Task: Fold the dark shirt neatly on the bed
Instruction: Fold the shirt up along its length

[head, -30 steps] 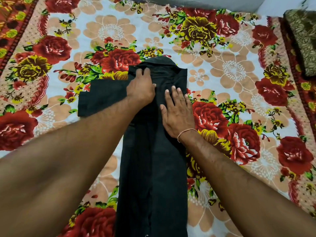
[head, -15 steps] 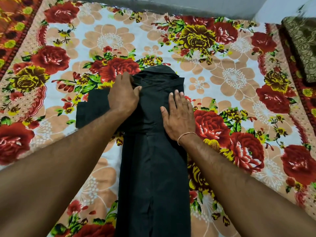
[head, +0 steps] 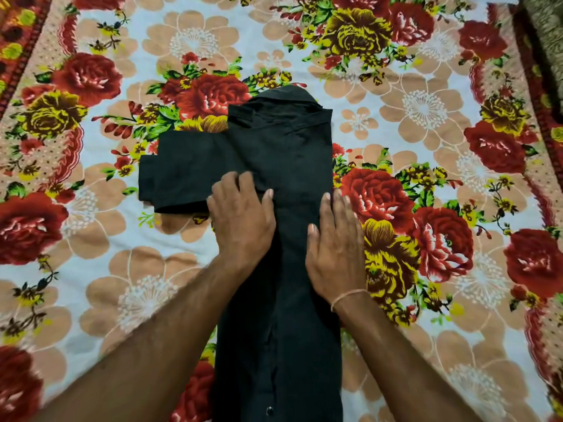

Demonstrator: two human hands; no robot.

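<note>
The dark shirt [head: 283,147] lies on the floral bedsheet [head: 426,111] as a long narrow strip running from the collar at the far end down to the near edge of view. One short sleeve [head: 179,181] sticks out flat to the left. My left hand [head: 243,217] lies flat on the shirt at the base of that sleeve, fingers straight. My right hand [head: 335,245] presses flat along the shirt's right folded edge, a thin thread bracelet on its wrist.
A dark patterned cloth or cushion [head: 545,35] sits at the far right corner of the bed. The sheet's red patterned border [head: 18,47] runs along the left side. Bare sheet lies on both sides of the shirt.
My left hand has slid back toward me from the collar area to the base of the left sleeve. My right hand has also drawn back along the right edge.
</note>
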